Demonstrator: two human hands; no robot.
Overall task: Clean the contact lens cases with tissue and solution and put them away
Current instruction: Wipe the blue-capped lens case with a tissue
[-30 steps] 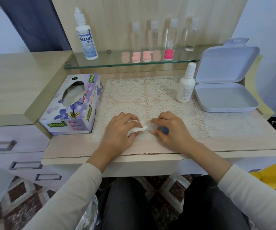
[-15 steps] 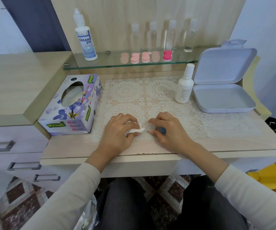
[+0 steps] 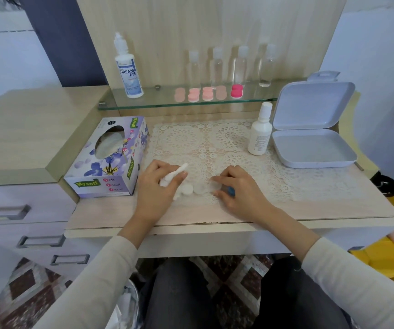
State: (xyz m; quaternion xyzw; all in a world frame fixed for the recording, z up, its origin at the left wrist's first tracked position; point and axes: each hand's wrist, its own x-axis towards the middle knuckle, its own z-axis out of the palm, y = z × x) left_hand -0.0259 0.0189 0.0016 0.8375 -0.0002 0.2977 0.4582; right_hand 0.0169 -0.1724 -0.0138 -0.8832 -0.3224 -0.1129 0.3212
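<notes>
A clear contact lens case (image 3: pixel 200 187) lies on the lace doily (image 3: pixel 215 138) near the desk's front edge. A white cap (image 3: pixel 187 188) sits at its left end. My left hand (image 3: pixel 160 188) pinches a twisted white tissue (image 3: pixel 176 174), raised a little above and to the left of the case. My right hand (image 3: pixel 241 193) rests at the case's right end with its fingertips on it. A blue cap (image 3: pixel 231 191) is tucked between its thumb and curled fingers.
A tissue box (image 3: pixel 110 160) stands at the left. A small white bottle (image 3: pixel 260 134) and an open white box (image 3: pixel 310 150) are at the right. The glass shelf (image 3: pixel 162 104) carries a solution bottle (image 3: pixel 128 67), pink cases (image 3: pixel 207 93) and clear bottles (image 3: pixel 217 65).
My left hand has lifted the tissue off the case and drawn back to the left, uncovering the case and the white cap. My right hand has stayed in place.
</notes>
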